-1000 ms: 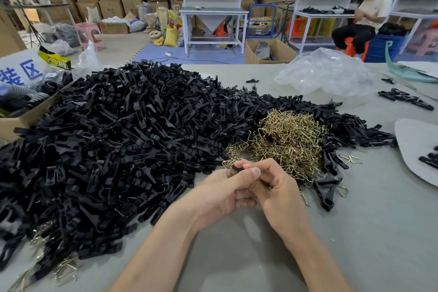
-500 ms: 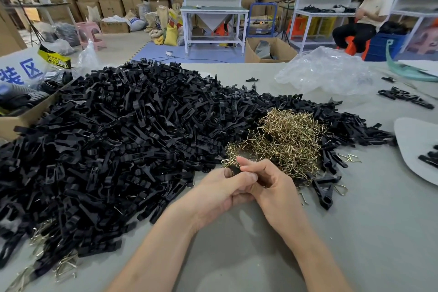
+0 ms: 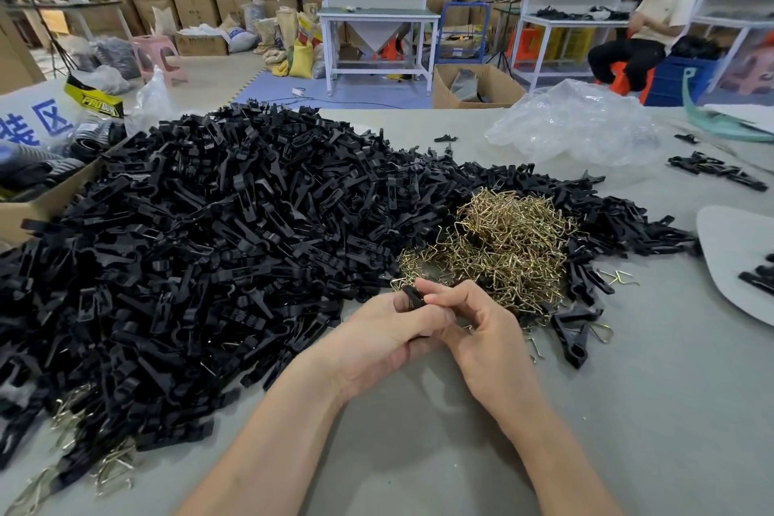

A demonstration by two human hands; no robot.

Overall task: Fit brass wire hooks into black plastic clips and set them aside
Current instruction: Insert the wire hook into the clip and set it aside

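Observation:
A big heap of black plastic clips point(image 3: 201, 247) covers the left and middle of the grey table point(image 3: 628, 411). A tangle of brass wire hooks point(image 3: 506, 247) lies at the heap's right side. Just in front of the hooks, my left hand point(image 3: 385, 344) grips one black clip point(image 3: 412, 297), whose end sticks up past the fingers. My right hand point(image 3: 481, 331) meets it from the right, thumb and forefinger pinching at the clip. Any hook between the fingers is hidden.
Clips with hooks fitted point(image 3: 576, 331) lie right of my hands, more at the heap's near-left edge point(image 3: 109, 469). A clear plastic bag point(image 3: 574, 126) sits at the back right, a cardboard box point(image 3: 37, 197) at the left. A person point(image 3: 645, 25) sits beyond the table.
Both hands stay together at the same spot on the clip; the fingers have shifted slightly, the right forefinger now pressing on the clip's top.

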